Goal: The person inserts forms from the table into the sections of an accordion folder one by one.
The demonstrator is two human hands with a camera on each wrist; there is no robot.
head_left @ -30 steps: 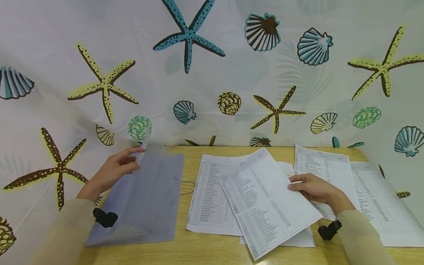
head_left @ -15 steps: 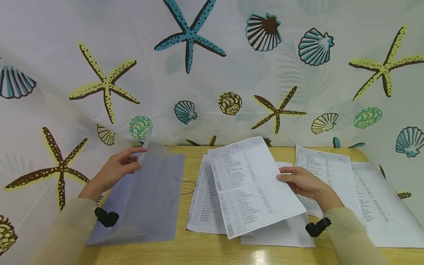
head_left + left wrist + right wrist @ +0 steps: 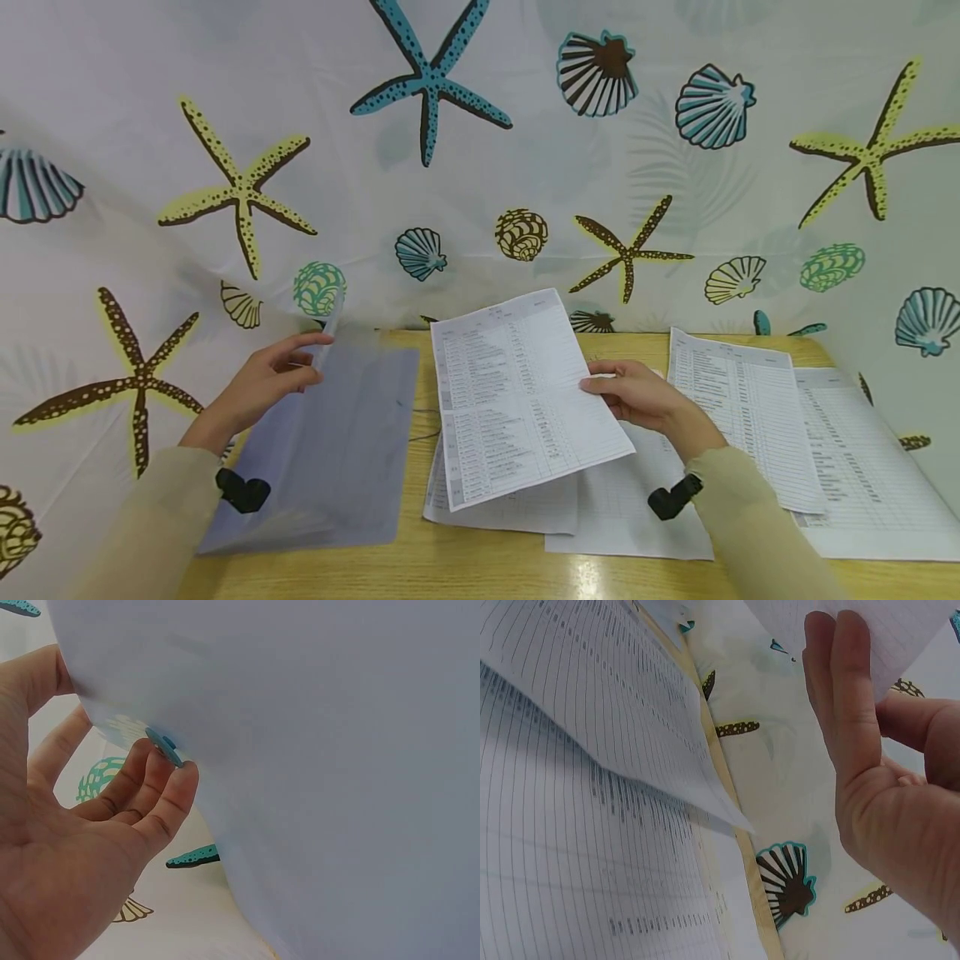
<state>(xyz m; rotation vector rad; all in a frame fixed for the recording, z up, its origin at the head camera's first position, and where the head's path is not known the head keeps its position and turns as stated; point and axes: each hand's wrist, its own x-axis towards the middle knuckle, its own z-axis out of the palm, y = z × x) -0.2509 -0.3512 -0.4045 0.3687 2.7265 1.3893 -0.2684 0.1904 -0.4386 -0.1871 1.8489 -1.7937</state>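
Note:
My left hand point(image 3: 262, 379) pinches the raised flap of a translucent grey-blue plastic folder point(image 3: 352, 450) at the left of the table. In the left wrist view a small blue round button point(image 3: 164, 746) on the flap sits by the fingertips. My right hand point(image 3: 637, 392) holds a printed sheet point(image 3: 517, 400) by its right edge, thumb on top and fingers beneath. This sheet hangs tilted above the middle of the table, over another printed sheet point(image 3: 510, 510) and a paler sheet point(image 3: 630, 525). Its upper part stands out against the curtain behind.
Two more printed sheets, an upper one point(image 3: 742, 408) overlapping a lower one point(image 3: 885, 475), lie at the right of the wooden table point(image 3: 480, 571). A thin grey cord point(image 3: 426, 437) shows beside the folder. A curtain point(image 3: 480, 183) with starfish and shells closes off the back and sides.
My right hand has lifted the printed sheet and carried it left toward the folder, turning it more upright. The left hand stays at the flap.

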